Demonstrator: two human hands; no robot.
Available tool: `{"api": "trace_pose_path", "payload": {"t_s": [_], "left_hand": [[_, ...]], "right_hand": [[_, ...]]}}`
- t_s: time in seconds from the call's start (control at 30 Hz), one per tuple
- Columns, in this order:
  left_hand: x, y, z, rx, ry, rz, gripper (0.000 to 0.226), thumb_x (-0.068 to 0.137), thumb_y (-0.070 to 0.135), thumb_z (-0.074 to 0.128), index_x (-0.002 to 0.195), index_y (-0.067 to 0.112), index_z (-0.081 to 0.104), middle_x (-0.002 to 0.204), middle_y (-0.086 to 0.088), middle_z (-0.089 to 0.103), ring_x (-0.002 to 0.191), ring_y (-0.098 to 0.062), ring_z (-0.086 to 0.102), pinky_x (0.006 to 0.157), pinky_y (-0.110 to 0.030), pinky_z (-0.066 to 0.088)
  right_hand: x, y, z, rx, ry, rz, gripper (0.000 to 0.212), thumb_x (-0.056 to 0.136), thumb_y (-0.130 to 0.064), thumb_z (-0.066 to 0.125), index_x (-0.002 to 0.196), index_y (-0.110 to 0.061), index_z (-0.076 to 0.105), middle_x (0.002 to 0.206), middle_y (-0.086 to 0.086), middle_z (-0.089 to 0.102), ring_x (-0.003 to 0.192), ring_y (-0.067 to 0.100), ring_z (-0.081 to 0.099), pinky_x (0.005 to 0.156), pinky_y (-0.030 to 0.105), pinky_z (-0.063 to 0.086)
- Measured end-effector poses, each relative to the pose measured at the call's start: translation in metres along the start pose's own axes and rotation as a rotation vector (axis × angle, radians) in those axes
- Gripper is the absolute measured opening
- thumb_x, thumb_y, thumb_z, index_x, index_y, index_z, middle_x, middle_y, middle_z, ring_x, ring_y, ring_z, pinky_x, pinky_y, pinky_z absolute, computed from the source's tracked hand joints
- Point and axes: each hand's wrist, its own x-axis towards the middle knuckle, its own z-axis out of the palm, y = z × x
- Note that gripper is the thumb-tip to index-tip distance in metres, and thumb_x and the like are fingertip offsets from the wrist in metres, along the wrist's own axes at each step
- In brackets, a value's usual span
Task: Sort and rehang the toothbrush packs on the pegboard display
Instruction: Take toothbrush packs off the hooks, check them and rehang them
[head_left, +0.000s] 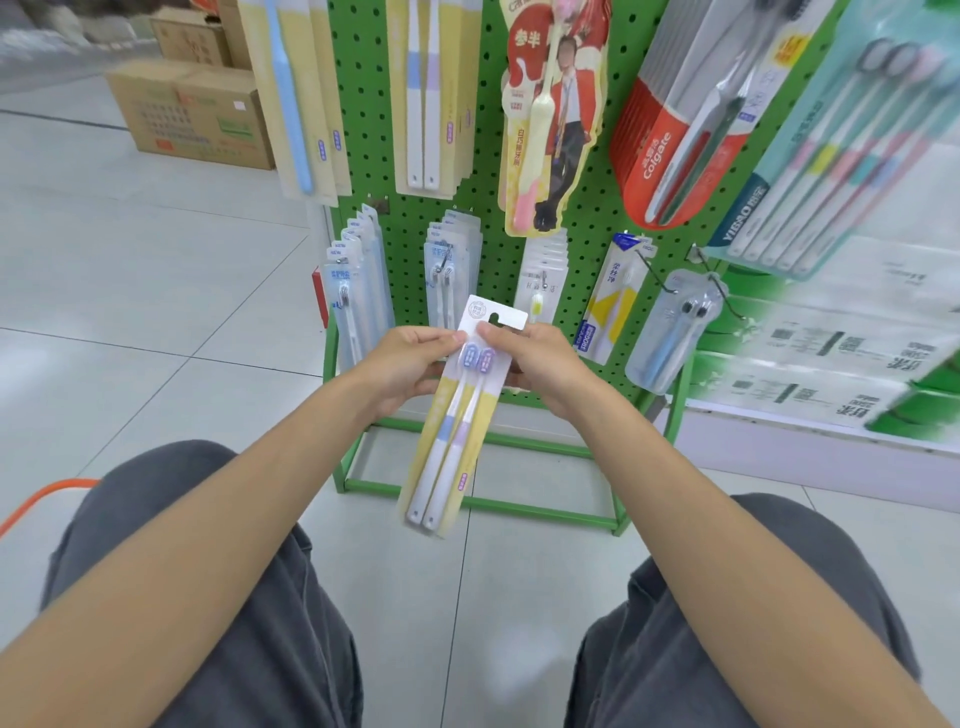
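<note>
The left hand (408, 364) and right hand (545, 364) each pinch the two-brush pack (452, 436) by its top card, thumbs just below the hang slot, probably to leave the slot free for a hook. The pack hangs tilted in front of the green pegboard (363, 104), by its lower rows. Matching packs (431, 93) hang higher up, likely its proper place.

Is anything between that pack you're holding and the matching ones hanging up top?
Yes: a lower-row stack hangs directly between the held pack and the matching packs; lifting it outward probably clears it.
</note>
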Motion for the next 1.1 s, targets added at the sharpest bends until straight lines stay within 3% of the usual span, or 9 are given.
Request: {"api": "trace_pose_path", "payload": {"t_s": [0.13, 0.23, 0.4, 0.6, 0.7, 0.83, 0.9, 1.0, 1.1], "left_hand": [[0.002, 0.001, -0.001, -0.044, 0.065, 0.027, 0.018, 0.097, 0.015, 0.059, 0.107, 0.005, 0.07, 0.091, -0.005, 0.076, 0.077, -0.015, 0.073, 0.066, -0.027, 0.061], [0.003, 0.002, -0.004, -0.084, 0.125, 0.059, 0.017, 0.097, 0.014, 0.059, 0.104, 0.004, 0.07, 0.088, -0.006, 0.076, 0.077, -0.017, 0.073, 0.065, -0.028, 0.06], [0.006, 0.006, -0.009, -0.215, 0.229, 0.083, 0.02, 0.097, 0.015, 0.06, 0.111, 0.003, 0.067, 0.095, -0.009, 0.075, 0.079, -0.017, 0.073, 0.066, -0.029, 0.061], [0.006, 0.012, -0.019, -0.279, 0.303, 0.102, 0.011, 0.096, 0.016, 0.061, 0.103, 0.009, 0.067, 0.082, -0.001, 0.077, 0.075, -0.013, 0.073, 0.069, -0.027, 0.06], [0.006, 0.012, -0.023, -0.278, 0.341, 0.115, 0.02, 0.096, 0.019, 0.062, 0.11, 0.006, 0.067, 0.095, -0.006, 0.076, 0.084, -0.017, 0.074, 0.072, -0.028, 0.06], [0.007, 0.01, -0.019, -0.107, 0.381, 0.149, 0.029, 0.102, 0.025, 0.052, 0.116, 0.004, 0.066, 0.107, -0.01, 0.073, 0.094, -0.02, 0.072, 0.085, -0.036, 0.059], [0.004, 0.008, -0.012, 0.128, 0.371, 0.206, 0.044, 0.105, 0.036, 0.039, 0.1, 0.002, 0.067, 0.091, -0.013, 0.071, 0.079, -0.018, 0.067, 0.079, -0.035, 0.059], [0.0, 0.003, -0.001, 0.409, 0.275, 0.239, 0.056, 0.097, 0.062, 0.032, 0.072, 0.013, 0.043, 0.059, -0.003, 0.039, 0.055, -0.017, 0.04, 0.065, -0.038, 0.048], [0.0, -0.001, 0.001, 0.4, 0.217, 0.162, 0.064, 0.081, 0.067, 0.06, 0.111, 0.012, 0.051, 0.094, -0.001, 0.054, 0.087, -0.02, 0.057, 0.093, -0.045, 0.053]], "right_hand": [[-0.005, 0.0, 0.007, 0.053, -0.045, 0.027, 0.043, 0.097, -0.04, 0.056, 0.108, 0.0, 0.069, 0.1, 0.009, 0.075, 0.081, 0.018, 0.071, 0.065, 0.023, 0.056], [-0.008, 0.001, 0.011, 0.007, -0.101, 0.002, 0.048, 0.094, -0.048, 0.057, 0.109, -0.004, 0.069, 0.099, 0.007, 0.076, 0.086, 0.017, 0.073, 0.072, 0.025, 0.058], [-0.018, 0.021, 0.026, -0.178, -0.268, 0.139, 0.017, 0.092, -0.03, 0.066, 0.098, -0.015, 0.067, 0.096, 0.003, 0.074, 0.083, 0.015, 0.071, 0.076, 0.028, 0.059], [-0.023, 0.049, 0.043, -0.142, -0.369, 0.209, 0.025, 0.086, -0.021, 0.074, 0.109, -0.018, 0.064, 0.106, 0.004, 0.072, 0.094, 0.015, 0.069, 0.087, 0.032, 0.057], [-0.021, 0.048, 0.036, -0.274, -0.48, 0.224, 0.026, 0.084, -0.017, 0.076, 0.107, -0.015, 0.064, 0.105, 0.007, 0.072, 0.093, 0.017, 0.07, 0.084, 0.031, 0.058], [-0.018, 0.045, 0.025, -0.568, -0.569, 0.223, 0.039, 0.083, -0.018, 0.078, 0.112, 0.002, 0.061, 0.1, 0.014, 0.07, 0.084, 0.023, 0.073, 0.077, 0.03, 0.059], [-0.019, 0.047, 0.024, -0.641, -0.49, 0.184, 0.036, 0.083, -0.019, 0.077, 0.104, 0.005, 0.06, 0.093, 0.016, 0.071, 0.078, 0.022, 0.074, 0.073, 0.031, 0.06], [-0.025, 0.05, 0.028, -0.783, -0.415, 0.116, 0.019, 0.081, -0.017, 0.069, 0.088, -0.004, 0.058, 0.081, 0.016, 0.072, 0.074, 0.028, 0.073, 0.07, 0.039, 0.061], [-0.035, 0.047, 0.034, -1.017, -0.371, -0.033, 0.031, 0.085, -0.02, 0.063, 0.111, -0.012, 0.048, 0.079, 0.005, 0.062, 0.078, 0.03, 0.064, 0.063, 0.033, 0.051]]}}
